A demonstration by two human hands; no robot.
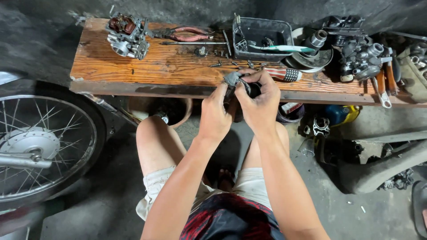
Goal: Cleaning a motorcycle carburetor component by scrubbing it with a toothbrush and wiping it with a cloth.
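Hands: left [215, 116], right [259, 104] both pinching one dark part [233, 80] | bench [133, 66]: two carburetors, one pliers [187, 34]

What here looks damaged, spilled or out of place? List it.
Small screws lie scattered loose on the plank beside the black tray, not in it. The plank's front edge is worn and dark-stained. Both hands clasp a small dark part; whether it is damaged cannot be told.

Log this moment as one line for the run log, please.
left hand and right hand: both gripping small dark part | over: wooden bench edge | nearby: red pliers, carburetor, black tray
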